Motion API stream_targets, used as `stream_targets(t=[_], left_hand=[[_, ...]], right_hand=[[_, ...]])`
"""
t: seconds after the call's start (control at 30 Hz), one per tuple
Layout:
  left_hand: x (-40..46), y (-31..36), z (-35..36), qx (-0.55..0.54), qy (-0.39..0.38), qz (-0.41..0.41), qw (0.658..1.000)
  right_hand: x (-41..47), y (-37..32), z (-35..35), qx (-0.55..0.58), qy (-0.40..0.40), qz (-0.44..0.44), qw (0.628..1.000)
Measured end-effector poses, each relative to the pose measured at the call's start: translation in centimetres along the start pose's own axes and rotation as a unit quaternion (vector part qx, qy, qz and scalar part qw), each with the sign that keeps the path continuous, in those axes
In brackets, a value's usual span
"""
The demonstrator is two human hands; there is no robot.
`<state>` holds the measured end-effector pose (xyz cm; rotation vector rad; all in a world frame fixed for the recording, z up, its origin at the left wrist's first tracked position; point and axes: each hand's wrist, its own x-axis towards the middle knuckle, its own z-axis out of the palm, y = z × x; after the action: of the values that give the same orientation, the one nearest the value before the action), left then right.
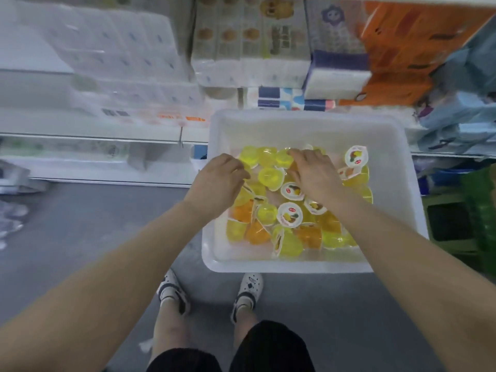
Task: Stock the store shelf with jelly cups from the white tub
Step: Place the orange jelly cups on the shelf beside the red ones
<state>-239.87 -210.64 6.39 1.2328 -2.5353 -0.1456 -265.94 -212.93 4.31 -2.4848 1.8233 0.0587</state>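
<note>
- The white rectangular plastic tub is sitting before the store shelf, holding yellow and orange translucent jelly cups.
- The left hand is curling its grip over cups by the tub's left edge; whether it is holding one, I cannot tell.
- The right hand is resting on the cups, grip spread.

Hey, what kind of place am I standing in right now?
Most likely a shop aisle. Shelves hold wrapped tissue packs and orange packs, a price strip edges a shelf, and a white tub of jelly cups waits for stocking.
</note>
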Motion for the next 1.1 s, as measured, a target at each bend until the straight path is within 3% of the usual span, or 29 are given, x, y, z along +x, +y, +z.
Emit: stream_targets(t=[0.23,0.4,0.5,0.6,0.8,1.1], left_hand=[[0.2,0.3,-0.3,0.019,0.007,0.006,1.000],[0.3,0.5,-0.5,0.032,-0.006,0.005,0.999],[0.4,0.3,-0.5,0.031,-0.006,0.012,0.999],[0.3,0.1,-0.3,0.035,-0.013,0.024,0.999],[0.1,0.7,-0.9,0.058,-0.074,0.087,0.992],[-1.3,4.6,0.0,0.111,-0.238,0.224,0.939]], right_hand=[[0.1,0.5,-0.6,0.077,-0.030,0.015,0.996],[-0.5,0.4,-0.6,0.079,-0.004,0.054,0.995],[-0.7,0.2,-1.1,0.048,-0.028,0.070,0.996],[-2.1,-0.3,-2.3,0.090,-0.010,0.098,0.991],[-8.8,-2.6,-3.0,0.149,0.128,0.155,0.968],[-14.1,-6.1,-2.8,0.149,0.148,0.230,0.950]])
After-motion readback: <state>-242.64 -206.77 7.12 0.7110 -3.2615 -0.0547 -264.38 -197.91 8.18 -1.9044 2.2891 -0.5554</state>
